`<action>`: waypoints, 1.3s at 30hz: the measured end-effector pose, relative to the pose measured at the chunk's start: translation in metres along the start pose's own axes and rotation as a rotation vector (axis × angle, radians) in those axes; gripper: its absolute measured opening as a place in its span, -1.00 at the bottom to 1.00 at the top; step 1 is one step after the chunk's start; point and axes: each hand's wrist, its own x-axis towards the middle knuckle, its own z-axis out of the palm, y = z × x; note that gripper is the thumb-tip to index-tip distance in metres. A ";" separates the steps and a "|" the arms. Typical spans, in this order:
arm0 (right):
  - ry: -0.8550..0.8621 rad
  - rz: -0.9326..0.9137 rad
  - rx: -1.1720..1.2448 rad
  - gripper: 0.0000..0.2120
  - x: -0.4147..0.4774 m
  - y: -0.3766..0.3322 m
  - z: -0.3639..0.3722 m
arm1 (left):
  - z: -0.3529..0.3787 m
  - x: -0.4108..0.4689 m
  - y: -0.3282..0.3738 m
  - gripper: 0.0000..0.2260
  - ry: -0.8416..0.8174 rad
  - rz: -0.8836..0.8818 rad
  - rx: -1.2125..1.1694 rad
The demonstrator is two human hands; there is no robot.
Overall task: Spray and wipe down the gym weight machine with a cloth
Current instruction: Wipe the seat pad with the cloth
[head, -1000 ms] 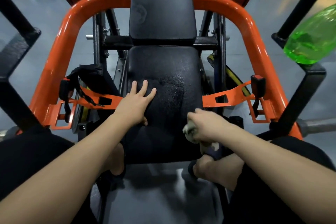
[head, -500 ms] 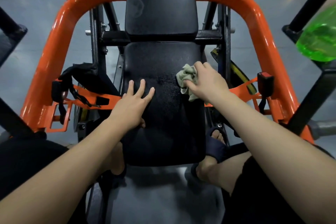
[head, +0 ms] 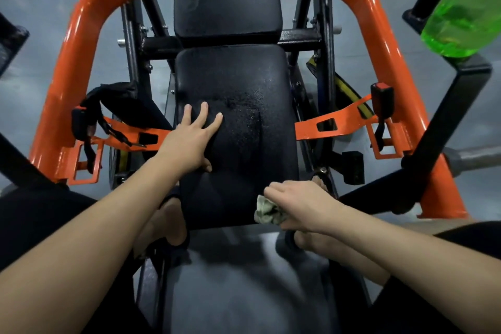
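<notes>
The right hand [head: 301, 207] grips the crumpled pale cloth [head: 267, 213] on the droplet-speckled seat [head: 244, 84]; left hand [head: 187, 141] flat.

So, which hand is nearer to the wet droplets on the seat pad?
Left. The left hand lies flat on the seat pad, fingers just beside the droplets. The right hand grips the cloth at the pad's near right corner, farther from them.
</notes>
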 end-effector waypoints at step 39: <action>-0.303 0.662 0.155 -0.58 0.103 0.074 -0.199 | 0.001 -0.001 -0.002 0.16 -0.008 0.016 0.011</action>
